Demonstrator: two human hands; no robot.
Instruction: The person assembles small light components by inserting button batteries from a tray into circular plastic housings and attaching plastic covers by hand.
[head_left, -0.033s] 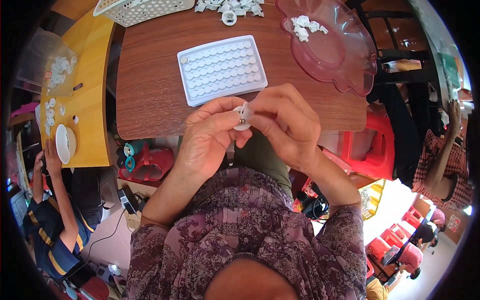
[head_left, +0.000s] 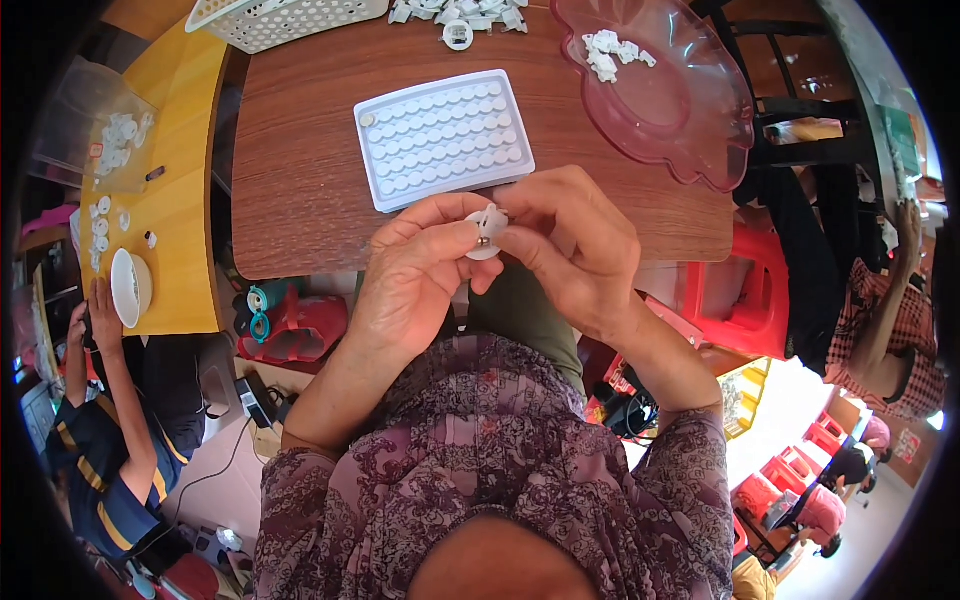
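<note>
Above the near table edge, my left hand (head_left: 405, 275) pinches a small round white plastic part (head_left: 478, 249) between thumb and fingers. A bit of metal shows in its middle. My right hand (head_left: 585, 245) is curled at the part's right side, its thumb and forefinger at a small white plastic piece (head_left: 491, 217) lying against the round part. The fingers hide part of both. Just beyond my hands lies a white tray (head_left: 447, 193) with rows of round white pieces. One odd beige disc (head_left: 367, 120) sits in its far left corner.
A clear pink scalloped dish (head_left: 640, 135) holds several white pieces (head_left: 608, 52). At the far edge are a pile of white parts (head_left: 470, 12), a round part (head_left: 458, 36) and a perforated basket (head_left: 290, 25). Left, a person's hands (head_left: 103, 315) are near a white bowl (head_left: 131, 287). Red stool (head_left: 745, 310) at right.
The small white piece at my right fingertips has shifted slightly and shows more plainly against the round part. My right forefinger has lifted a little; the rest looks the same.
</note>
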